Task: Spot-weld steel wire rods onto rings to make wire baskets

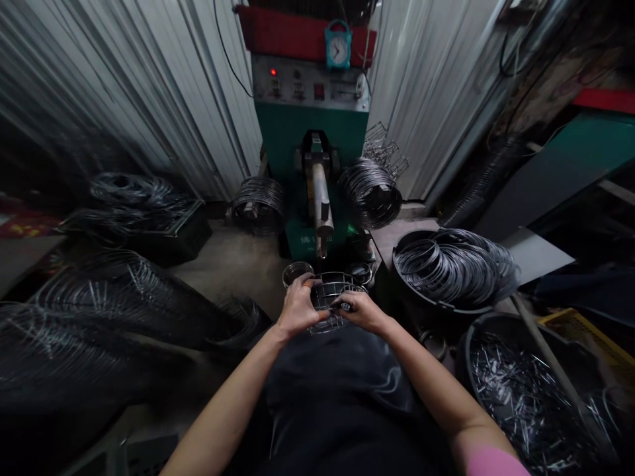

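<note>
A round wire basket (pixel 330 285) of thin metal rods is held in front of my lap, below the tip of a spot welder (pixel 321 198). My left hand (pixel 301 305) grips its left side, with thumb and fingers closed on the wires. On the right side, my right hand (pixel 361 309) is closed at the basket's rim with bent fingers. Whether it also pinches a small loose piece is too dark to tell. Orange coverings show on some left fingertips. The basket and the welder's electrode tip are apart.
Coils of wire rings hang left (pixel 258 205) and right (pixel 370 192) of the welder. A black tub of wire rings (pixel 446 268) stands at right, with a tub of short metal rods (pixel 520 396) nearer me. Stacked wire mesh (pixel 124 311) lies at left.
</note>
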The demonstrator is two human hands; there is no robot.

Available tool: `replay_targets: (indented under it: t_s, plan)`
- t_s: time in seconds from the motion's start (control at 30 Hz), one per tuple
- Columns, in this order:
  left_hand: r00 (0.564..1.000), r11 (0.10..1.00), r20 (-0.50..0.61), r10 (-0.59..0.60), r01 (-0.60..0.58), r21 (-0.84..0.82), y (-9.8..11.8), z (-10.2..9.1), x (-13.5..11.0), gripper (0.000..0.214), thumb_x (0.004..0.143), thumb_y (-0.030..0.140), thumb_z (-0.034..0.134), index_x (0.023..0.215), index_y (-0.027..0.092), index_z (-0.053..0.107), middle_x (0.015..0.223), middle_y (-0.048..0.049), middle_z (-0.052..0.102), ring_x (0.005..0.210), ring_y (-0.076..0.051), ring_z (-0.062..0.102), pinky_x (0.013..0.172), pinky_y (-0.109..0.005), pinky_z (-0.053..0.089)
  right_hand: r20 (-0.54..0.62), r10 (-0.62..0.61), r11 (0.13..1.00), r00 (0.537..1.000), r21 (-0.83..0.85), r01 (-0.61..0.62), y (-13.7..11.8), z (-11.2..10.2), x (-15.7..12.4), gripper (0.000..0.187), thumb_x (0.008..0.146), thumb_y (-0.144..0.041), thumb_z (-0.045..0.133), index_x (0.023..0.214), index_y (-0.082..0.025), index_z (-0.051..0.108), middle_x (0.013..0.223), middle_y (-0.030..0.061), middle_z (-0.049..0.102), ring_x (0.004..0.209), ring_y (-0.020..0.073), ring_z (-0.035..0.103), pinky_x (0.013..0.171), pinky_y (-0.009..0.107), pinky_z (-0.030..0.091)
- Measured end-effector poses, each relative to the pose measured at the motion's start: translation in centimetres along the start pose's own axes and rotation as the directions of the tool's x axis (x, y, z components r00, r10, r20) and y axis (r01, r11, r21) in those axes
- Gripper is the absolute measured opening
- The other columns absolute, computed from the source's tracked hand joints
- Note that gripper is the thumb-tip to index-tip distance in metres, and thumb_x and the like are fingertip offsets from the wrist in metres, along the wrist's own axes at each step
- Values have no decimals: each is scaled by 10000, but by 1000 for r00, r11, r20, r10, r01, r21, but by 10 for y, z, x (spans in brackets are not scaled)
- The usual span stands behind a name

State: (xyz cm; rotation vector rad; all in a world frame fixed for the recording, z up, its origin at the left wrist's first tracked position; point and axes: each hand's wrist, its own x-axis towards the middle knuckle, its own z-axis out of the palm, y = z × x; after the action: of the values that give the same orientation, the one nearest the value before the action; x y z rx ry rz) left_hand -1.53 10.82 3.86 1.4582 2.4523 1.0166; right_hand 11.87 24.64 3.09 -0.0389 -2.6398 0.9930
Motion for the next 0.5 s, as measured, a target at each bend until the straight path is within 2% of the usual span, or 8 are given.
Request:
replay_targets:
  t_s: [0.2,0.5]
  plan:
    - [1000,1000,4,-10,11,-19,-10,5,10,629,509,258,744,1098,147,554,1265,-135,467,1194,-318,449,1009,-448,394,-25,-31,998,999,-49,30,7,3,8,149,750,-93,608,867,-172,657,816,48,664,761,155,637,689,237,490]
    - [1000,993,-16,10,-12,-119,-36,11,32,630,494,240,732,1089,153,544,1248,-118,473,1185,-301,462,1015,-432,395,-21,13,988,1000,-151,-16,18,8,29,140,768,-121,605,880,-189,653,852,47,666,783,150,642,697,224,486]
